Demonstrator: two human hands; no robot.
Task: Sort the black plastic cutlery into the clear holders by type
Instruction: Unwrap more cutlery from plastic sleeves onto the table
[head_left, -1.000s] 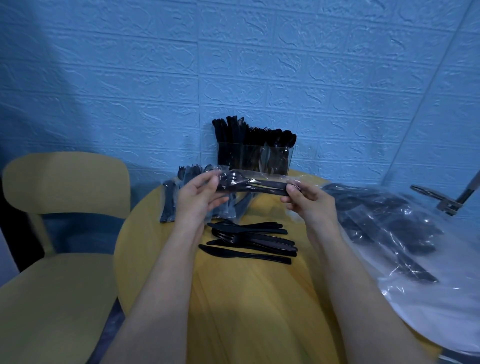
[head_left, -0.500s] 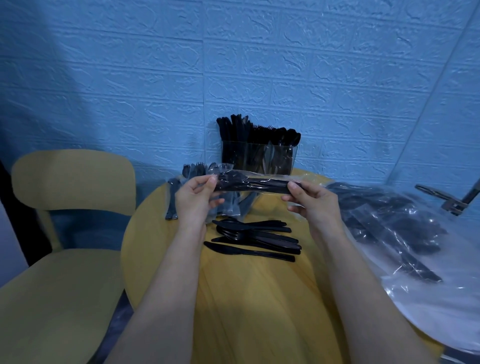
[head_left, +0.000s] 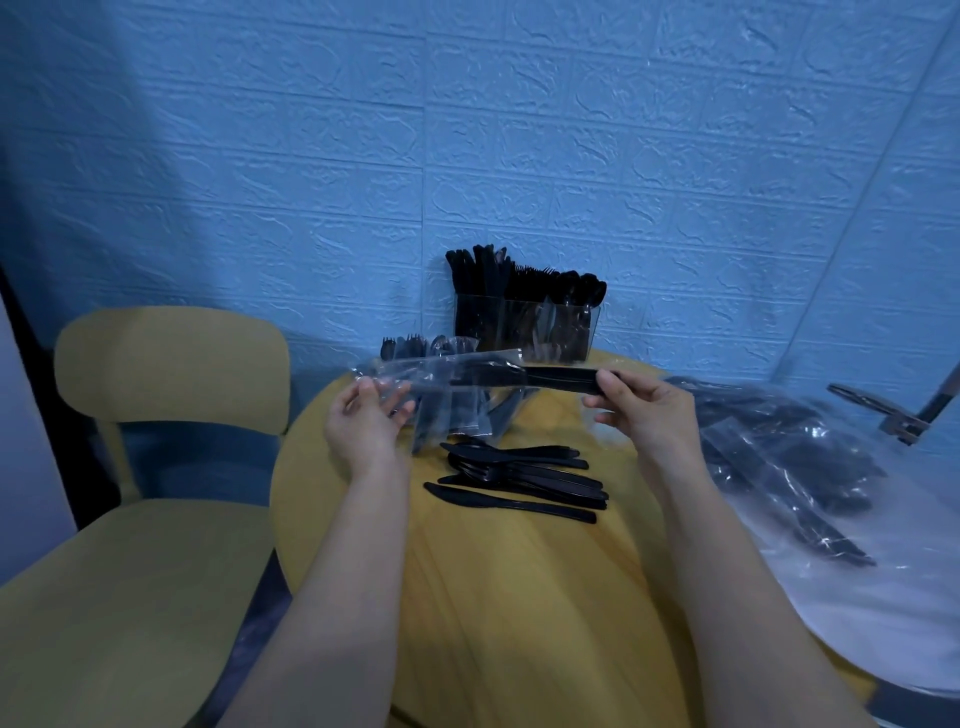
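Note:
My left hand (head_left: 366, 423) pinches the left end of a clear plastic wrapper (head_left: 421, 376). Black cutlery (head_left: 550, 376) sticks out of the wrapper's right end, and my right hand (head_left: 641, 410) grips it by the handles. Both hands hold this above the round yellow table (head_left: 519, 597). Below them lies a loose pile of black knives and forks (head_left: 519, 480). At the table's far edge, against the wall, stand the clear holders (head_left: 524, 325), filled with upright black cutlery.
More wrapped cutlery packs (head_left: 436, 348) lie behind my left hand. A big clear plastic bag (head_left: 810, 467) with wrapped cutlery covers the table's right side. A yellow chair (head_left: 156, 467) stands at the left. A metal bracket (head_left: 893, 415) shows at far right.
My hands have drawn apart: the left pulled the wrapper leftward, and the black cutlery now shows bare at my right hand. The camera tilted up a little.

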